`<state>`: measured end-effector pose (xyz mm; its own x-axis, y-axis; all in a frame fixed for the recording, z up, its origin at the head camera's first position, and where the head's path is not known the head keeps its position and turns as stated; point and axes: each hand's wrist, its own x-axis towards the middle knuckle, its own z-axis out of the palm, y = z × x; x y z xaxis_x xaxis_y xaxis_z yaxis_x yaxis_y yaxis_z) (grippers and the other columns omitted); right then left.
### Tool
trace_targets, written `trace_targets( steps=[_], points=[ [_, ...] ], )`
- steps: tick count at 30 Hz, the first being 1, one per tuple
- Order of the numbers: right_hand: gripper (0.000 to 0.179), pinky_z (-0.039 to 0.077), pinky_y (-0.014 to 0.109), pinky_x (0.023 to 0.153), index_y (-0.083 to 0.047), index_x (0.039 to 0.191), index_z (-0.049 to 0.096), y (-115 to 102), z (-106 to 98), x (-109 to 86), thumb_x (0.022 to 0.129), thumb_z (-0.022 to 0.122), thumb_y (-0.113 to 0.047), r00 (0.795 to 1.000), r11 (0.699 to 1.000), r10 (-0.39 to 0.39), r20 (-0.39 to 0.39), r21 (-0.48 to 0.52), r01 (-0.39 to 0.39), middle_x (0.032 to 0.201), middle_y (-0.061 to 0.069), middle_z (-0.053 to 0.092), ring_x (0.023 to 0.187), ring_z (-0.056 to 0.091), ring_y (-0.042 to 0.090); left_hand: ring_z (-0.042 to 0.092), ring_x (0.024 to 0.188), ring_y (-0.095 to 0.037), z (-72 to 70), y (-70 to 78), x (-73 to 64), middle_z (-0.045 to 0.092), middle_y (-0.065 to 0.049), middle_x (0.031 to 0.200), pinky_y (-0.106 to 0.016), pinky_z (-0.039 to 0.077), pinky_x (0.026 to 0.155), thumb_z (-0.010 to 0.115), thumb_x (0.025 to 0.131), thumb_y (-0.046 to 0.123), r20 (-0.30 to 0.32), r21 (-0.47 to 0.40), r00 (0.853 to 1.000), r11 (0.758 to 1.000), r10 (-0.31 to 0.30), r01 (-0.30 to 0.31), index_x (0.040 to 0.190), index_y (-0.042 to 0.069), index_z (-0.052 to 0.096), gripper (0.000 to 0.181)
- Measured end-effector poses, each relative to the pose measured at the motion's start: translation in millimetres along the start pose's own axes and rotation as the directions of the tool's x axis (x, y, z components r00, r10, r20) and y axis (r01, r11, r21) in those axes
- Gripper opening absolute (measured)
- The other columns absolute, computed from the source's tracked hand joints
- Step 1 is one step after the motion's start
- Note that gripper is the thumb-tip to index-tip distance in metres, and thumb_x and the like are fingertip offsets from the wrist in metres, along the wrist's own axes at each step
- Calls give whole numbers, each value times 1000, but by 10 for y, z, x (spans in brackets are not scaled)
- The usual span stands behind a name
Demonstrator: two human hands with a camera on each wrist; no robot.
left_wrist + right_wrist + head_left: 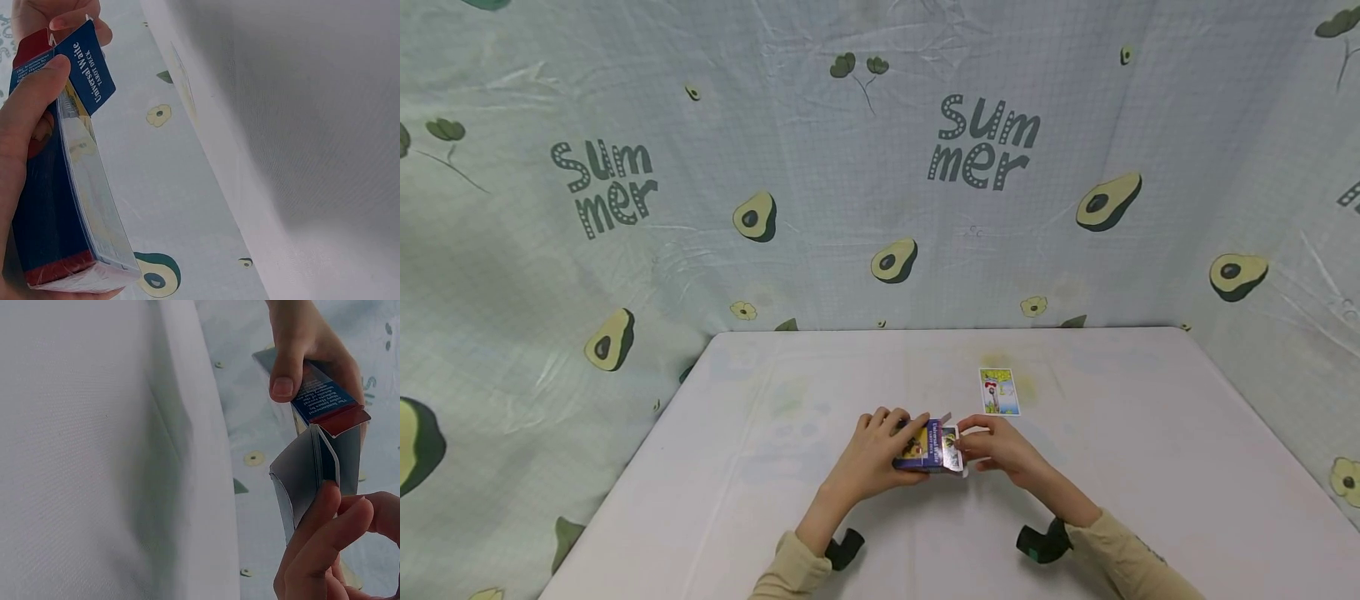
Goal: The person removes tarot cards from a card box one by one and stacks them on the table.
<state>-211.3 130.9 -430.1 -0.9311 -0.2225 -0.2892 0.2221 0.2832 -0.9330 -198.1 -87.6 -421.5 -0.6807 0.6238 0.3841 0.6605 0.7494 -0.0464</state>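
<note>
Box (pixel 932 447), one, gripped by left hand (pixel 874 454); right hand (pixel 1006 451) touching; one card (pixel 1000 392) beyond.

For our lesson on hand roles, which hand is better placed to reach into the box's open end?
Probably the right hand: its fingers are at the open end of the tarot box, while the left hand grips the box's body.
</note>
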Motion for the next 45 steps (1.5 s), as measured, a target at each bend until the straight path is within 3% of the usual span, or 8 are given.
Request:
trace_targets(
  steps=[20,31,45],
  points=[
    [41,46,26,59,-4,113,53,5,-40,0,79,65,-23,997,999,42,-70,-21,-44,86,6,69,73,63,15,44,92,-14,-11,-63,3,50,2,109,-34,38,77,68,66,57,-9,-19,1000,1000,6,-6,129,23,45,75],
    [45,45,26,60,-7,118,52,8,-127,-15,79,65,-25,999,1000,30,-32,-2,-30,90,3,68,73,62,14,44,93,-15,-27,-103,-2,50,1,110,-34,38,77,68,66,56,0,-25,1000,1000,-1,1,130,24,45,75],
    [44,44,26,60,-7,118,53,-2,-208,-41,80,64,-26,995,997,66,-76,-23,-68,93,4,67,73,60,14,45,95,-16,-43,-139,8,50,0,111,-36,39,79,70,65,53,13,-57,1000,998,-14,14,130,23,45,76]
  ],
)
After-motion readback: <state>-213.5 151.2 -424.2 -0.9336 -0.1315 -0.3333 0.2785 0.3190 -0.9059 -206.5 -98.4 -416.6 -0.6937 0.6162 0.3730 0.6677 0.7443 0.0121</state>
